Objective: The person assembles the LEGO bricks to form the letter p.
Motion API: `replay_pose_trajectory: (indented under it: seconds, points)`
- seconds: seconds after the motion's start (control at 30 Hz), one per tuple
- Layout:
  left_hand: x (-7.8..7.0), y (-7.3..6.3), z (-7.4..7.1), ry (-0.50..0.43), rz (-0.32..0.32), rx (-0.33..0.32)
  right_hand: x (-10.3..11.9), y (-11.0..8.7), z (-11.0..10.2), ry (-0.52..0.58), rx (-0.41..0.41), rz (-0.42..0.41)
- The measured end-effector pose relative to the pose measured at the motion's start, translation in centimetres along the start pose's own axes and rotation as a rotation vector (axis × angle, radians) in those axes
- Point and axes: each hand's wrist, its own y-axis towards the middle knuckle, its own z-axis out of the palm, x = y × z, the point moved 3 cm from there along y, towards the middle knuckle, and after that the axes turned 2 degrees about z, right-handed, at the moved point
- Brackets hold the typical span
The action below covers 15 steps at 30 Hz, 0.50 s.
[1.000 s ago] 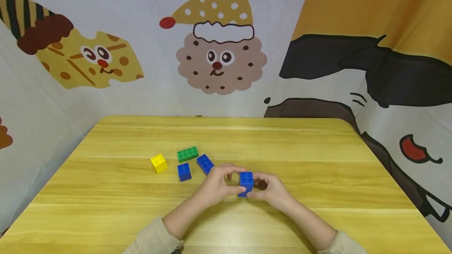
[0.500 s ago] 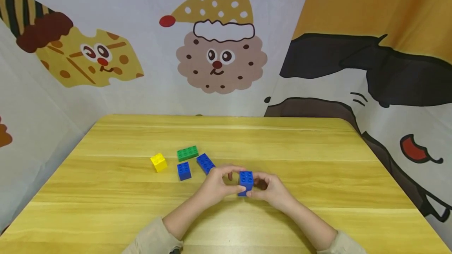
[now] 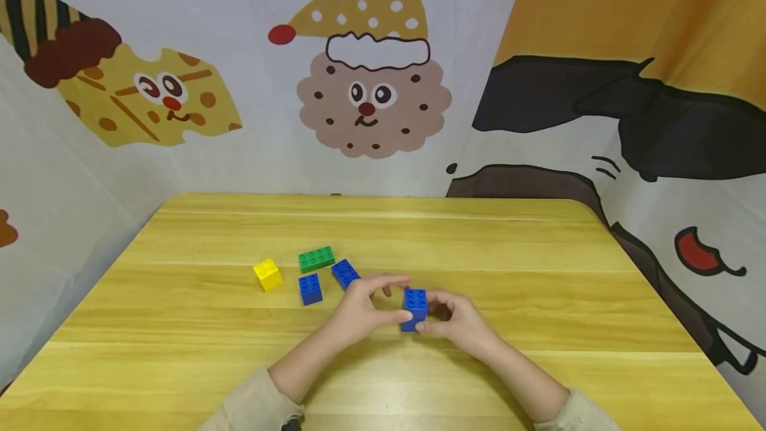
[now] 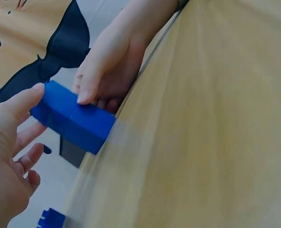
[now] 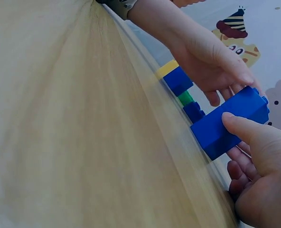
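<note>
Two square blue bricks, stacked one on the other, stand upright at the near middle of the table. The seam between the bricks shows in the left wrist view. My right hand pinches the stack from the right, its thumb on the near face. On the other side, my left hand has its thumb tip at the upper brick, while its index finger is extended and apart from the stack in the head view. Left of that hand lies a long blue brick, partly hidden by it.
A green brick, a single square blue brick and a yellow brick sit left on the wooden table. A cartoon-printed cloth hangs behind the table's far edge.
My left index finger has come away from the blue stack, and the left hand has shifted slightly left. The right hand keeps its grip. The loose bricks have stayed in place.
</note>
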Motion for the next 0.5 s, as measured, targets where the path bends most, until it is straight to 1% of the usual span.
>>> replay_pose_trajectory:
  seconds: [0.23, 0.37, 0.5]
  points:
    - [-0.6, 0.4, -1.5, 0.025, 0.037, -0.022, 0.4, 0.0, 0.1, 0.011, -0.008, -0.01]
    - [-1.0, 0.6, -2.4, 0.064, 0.058, -0.027, 0.3, 0.0, 0.1, 0.011, -0.019, -0.002]
    - [-1.1, 0.7, -3.6, 0.095, 0.051, -0.021, 0.3, 0.0, 0.1, 0.008, -0.023, 0.011]
